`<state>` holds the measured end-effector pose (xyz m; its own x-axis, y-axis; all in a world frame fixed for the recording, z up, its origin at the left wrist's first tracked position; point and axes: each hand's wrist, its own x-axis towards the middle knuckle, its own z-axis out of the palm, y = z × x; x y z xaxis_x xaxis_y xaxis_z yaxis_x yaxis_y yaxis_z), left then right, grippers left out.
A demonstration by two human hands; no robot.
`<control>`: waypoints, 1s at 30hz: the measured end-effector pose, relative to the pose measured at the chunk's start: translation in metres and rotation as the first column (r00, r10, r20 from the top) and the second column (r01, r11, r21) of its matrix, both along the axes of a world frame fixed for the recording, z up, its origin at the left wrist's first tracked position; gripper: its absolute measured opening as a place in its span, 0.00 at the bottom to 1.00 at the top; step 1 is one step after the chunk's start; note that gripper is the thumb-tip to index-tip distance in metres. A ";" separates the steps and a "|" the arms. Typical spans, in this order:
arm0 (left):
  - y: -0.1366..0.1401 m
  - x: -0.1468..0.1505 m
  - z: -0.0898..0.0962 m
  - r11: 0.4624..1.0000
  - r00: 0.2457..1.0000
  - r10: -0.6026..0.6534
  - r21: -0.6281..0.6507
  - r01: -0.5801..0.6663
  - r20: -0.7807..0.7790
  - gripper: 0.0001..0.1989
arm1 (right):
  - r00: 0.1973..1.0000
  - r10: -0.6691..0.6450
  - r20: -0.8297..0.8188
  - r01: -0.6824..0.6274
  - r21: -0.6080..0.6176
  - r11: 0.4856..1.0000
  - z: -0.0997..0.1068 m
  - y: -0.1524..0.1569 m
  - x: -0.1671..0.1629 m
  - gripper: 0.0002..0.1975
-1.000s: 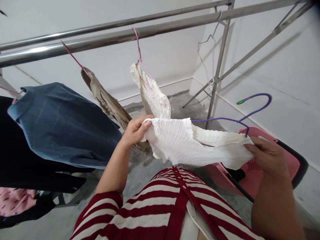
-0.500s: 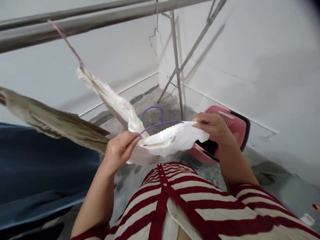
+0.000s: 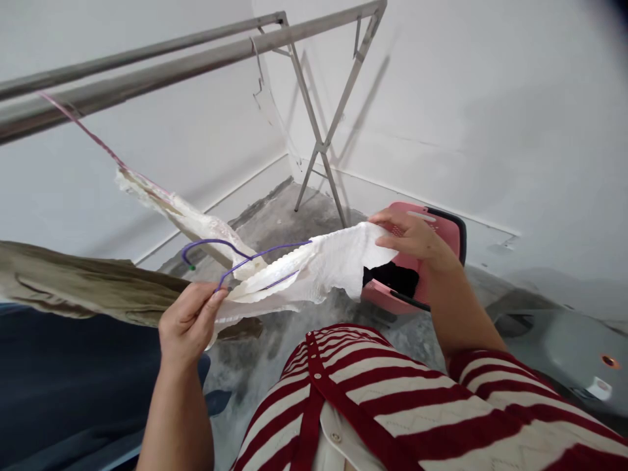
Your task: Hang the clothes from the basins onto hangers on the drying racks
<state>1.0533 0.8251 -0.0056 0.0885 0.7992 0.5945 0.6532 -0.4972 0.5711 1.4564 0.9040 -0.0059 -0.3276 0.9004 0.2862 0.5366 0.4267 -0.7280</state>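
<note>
Left hand (image 3: 189,322), 8 o'clock: pinching thin purple hook-topped hanger (image 3: 252,259) and white thin-cloth top (image 3: 336,258) | right hand (image 3: 415,237), 3 o'clock: nearly closed, nipping top's other end | top: middle | step: fitting onto hanger, seemingly | next: needs gentle tug

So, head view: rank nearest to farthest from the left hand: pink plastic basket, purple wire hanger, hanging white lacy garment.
1. Purple wire hanger: held in the left hand.
2. Hanging white lacy garment: just beyond.
3. Pink plastic basket: far right.
</note>
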 end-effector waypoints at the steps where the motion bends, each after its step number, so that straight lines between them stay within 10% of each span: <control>1: 0.001 0.004 0.002 1.000 1.000 -0.019 0.005 0.019 -0.022 0.05 | 0.999 0.030 0.012 -0.031 0.019 0.999 0.004 -0.002 -0.001 0.14; 9: 0.018 0.043 0.006 0.992 0.985 -0.125 -0.010 0.124 -0.119 0.06 | 0.921 0.283 0.266 -0.270 -0.087 0.959 0.022 -0.013 0.005 0.17; 17: 0.022 0.030 0.000 0.982 0.993 0.117 0.145 -0.119 0.024 0.08 | 0.950 -0.308 -0.043 0.309 0.016 0.951 0.029 -0.033 0.046 0.12; 30: -0.045 0.011 -0.119 0.886 0.970 0.204 -0.448 -0.124 0.134 0.13 | 0.892 -0.438 -0.114 0.453 0.214 0.865 0.030 0.017 -0.059 0.13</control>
<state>1.0640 0.7800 -0.1251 -0.1380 0.9740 0.1798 0.5755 -0.0689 0.8149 1.3970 0.9212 0.0243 0.1169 0.8535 0.5079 0.6685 0.3106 -0.6758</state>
